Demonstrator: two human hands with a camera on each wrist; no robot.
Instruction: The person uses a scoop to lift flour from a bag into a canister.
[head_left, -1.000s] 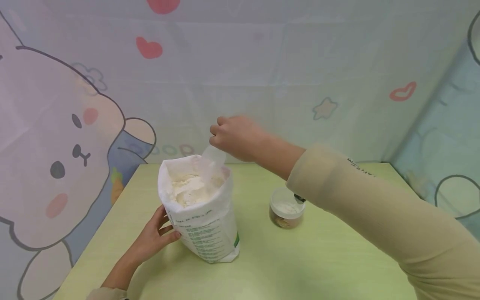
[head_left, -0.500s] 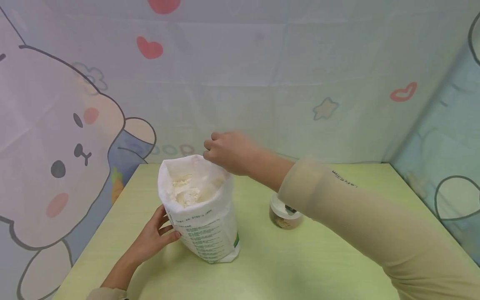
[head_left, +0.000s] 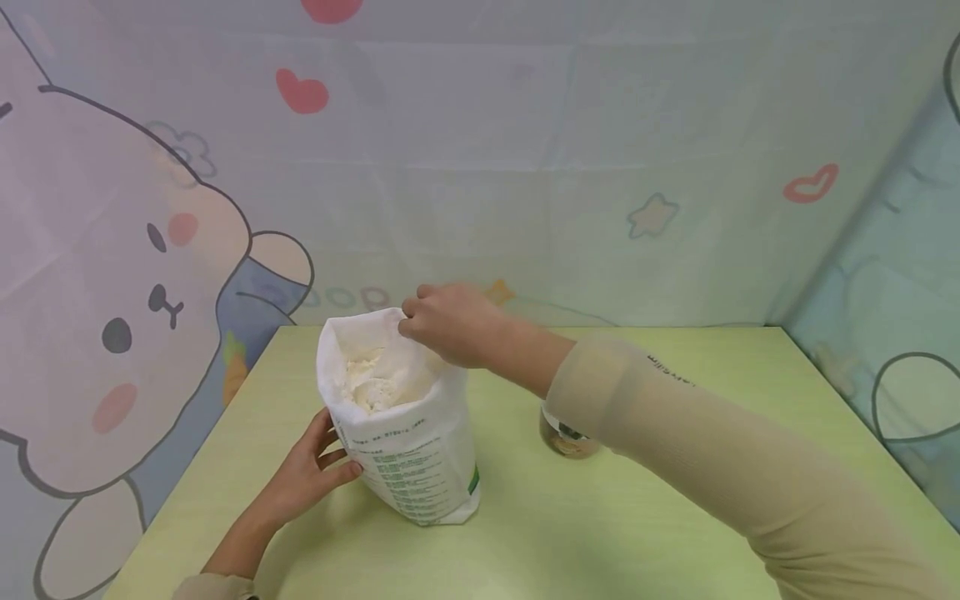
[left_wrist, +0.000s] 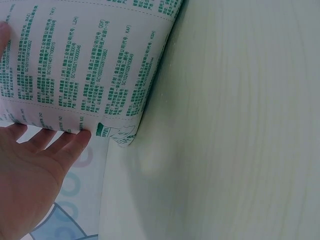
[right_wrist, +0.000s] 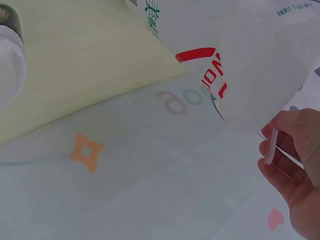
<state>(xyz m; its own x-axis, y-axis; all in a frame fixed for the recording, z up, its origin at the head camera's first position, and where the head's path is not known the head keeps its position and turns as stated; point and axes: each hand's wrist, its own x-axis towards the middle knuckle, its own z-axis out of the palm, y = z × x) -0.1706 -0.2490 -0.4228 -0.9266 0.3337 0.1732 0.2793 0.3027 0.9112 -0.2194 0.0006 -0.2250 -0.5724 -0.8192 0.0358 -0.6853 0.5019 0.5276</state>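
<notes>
"While the pale green, flat-topped table [head_left: 600, 533] bore the load, where was the tall, white, printed bag [head_left: 423, 462]?"

"Standing on it, open-mouthed. Its loose, off-white powder [head_left: 375, 390] probably made it heavy, and its thin walls looked soft, so low on the sides was the place to hold."

"And the hands?"

"The left hand [head_left: 309, 471] rested spread fingers against the bag; the right hand [head_left: 452, 323] pinched a small, whitish plastic handle [right_wrist: 271, 145] at the mouth, apparently light and stiff, though its lower part was hidden."

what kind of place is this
Probably an indoor tabletop work corner, perhaps a staged one: a pale green table, a cartoon-printed cloth behind it, and an open white bag standing on top.
</notes>
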